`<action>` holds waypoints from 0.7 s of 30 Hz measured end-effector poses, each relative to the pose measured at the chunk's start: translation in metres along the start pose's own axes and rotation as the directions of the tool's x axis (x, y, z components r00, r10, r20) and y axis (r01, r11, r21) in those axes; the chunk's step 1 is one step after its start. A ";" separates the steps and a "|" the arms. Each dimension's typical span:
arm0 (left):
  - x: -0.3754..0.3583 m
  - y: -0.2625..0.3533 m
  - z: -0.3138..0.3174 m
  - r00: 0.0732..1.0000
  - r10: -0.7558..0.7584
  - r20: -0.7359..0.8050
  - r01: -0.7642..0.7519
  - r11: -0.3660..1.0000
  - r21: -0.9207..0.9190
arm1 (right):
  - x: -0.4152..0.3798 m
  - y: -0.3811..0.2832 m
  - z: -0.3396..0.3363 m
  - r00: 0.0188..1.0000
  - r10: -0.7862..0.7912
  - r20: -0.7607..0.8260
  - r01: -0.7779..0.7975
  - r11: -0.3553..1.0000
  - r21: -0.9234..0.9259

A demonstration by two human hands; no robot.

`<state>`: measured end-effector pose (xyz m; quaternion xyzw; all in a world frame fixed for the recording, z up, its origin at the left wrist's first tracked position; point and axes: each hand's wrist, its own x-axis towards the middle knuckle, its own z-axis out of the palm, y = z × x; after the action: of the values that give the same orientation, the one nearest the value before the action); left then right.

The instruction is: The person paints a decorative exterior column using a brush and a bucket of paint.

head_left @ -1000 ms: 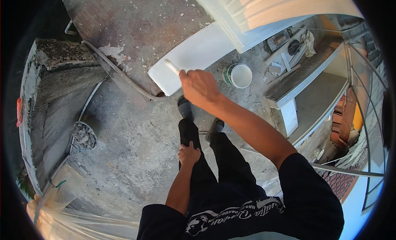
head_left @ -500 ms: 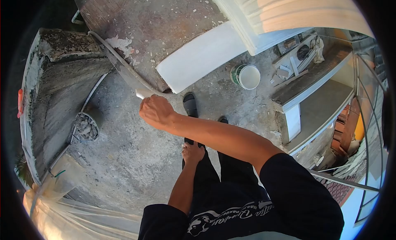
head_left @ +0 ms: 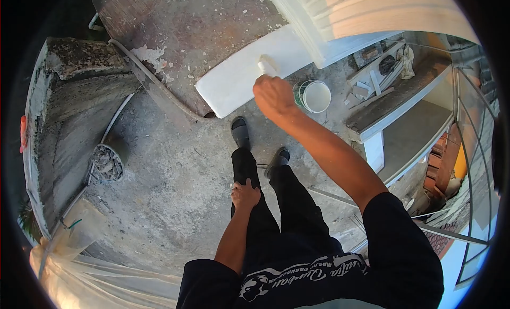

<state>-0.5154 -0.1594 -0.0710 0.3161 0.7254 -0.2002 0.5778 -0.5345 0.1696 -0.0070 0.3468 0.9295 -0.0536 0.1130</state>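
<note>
My right hand [head_left: 273,96] is closed round a white brush [head_left: 265,67], whose head lies over the long white panel [head_left: 234,86]. The fingers wrap its handle, which is mostly hidden. My left hand [head_left: 245,195] rests on my dark trouser leg near the knee, its fingers partly spread and holding nothing. A round bucket with a pale inside [head_left: 319,96] stands on the concrete floor just right of the panel.
A bucket of rubble [head_left: 108,163] stands at the left beside a rough concrete wall [head_left: 79,107]. A hose [head_left: 159,86] runs along the brownish slab's edge. Ledges [head_left: 404,96] with scraps and metal bars lie right; translucent sheeting [head_left: 101,272] hangs lower left.
My right hand has moved right and up with the brush, from beside the hose end to over the white panel. My left hand has stayed on my leg.
</note>
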 end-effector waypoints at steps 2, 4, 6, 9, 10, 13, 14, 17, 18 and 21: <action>0.000 0.004 -0.001 1.000 -0.003 -0.002 0.003 1.000 0.021 | -0.019 -0.080 0.006 0.976 -0.217 0.019 0.213 0.970 0.117; 0.002 0.005 0.001 0.999 0.028 -0.037 -0.028 1.000 -0.004 | -0.035 -0.129 -0.017 0.913 -0.399 0.083 0.363 0.890 0.277; 0.003 -0.002 0.010 0.991 0.070 -0.111 -0.080 0.993 -0.085 | -0.037 -0.141 -0.009 0.921 -0.383 0.076 0.327 0.862 0.388; 0.002 0.005 0.000 1.000 -0.021 0.017 0.021 1.000 0.002 | -0.031 -0.092 -0.001 0.957 -0.273 0.097 0.190 0.845 0.499; 0.001 0.007 -0.003 0.998 -0.033 0.058 0.031 0.999 0.035 | -0.027 -0.057 0.001 0.955 -0.204 0.215 0.072 0.865 0.497; 0.003 0.005 -0.001 0.999 -0.020 0.045 0.019 0.999 0.031 | -0.039 0.078 0.012 1.000 0.021 -0.002 -0.017 0.887 0.462; 0.005 0.003 -0.001 0.999 -0.024 0.047 0.023 0.999 0.024 | -0.044 0.116 0.005 0.994 0.103 -0.026 -0.087 0.926 0.368; 0.005 -0.001 0.002 0.999 0.028 -0.025 -0.028 1.000 -0.005 | -0.052 0.172 -0.022 0.959 0.280 0.047 -0.281 0.959 0.036; 0.004 -0.002 0.002 0.999 0.027 -0.020 -0.027 1.000 0.006 | -0.050 0.167 -0.020 0.960 0.276 0.039 -0.277 0.961 0.013; 0.002 0.000 -0.004 1.000 0.023 -0.014 -0.023 0.999 0.022 | -0.038 0.127 -0.014 0.963 0.268 0.031 -0.267 0.963 -0.027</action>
<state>-0.5186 -0.1565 -0.0721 0.3322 0.7236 -0.1992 0.5714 -0.4253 0.2440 0.0133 0.4669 0.8727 -0.0334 0.1388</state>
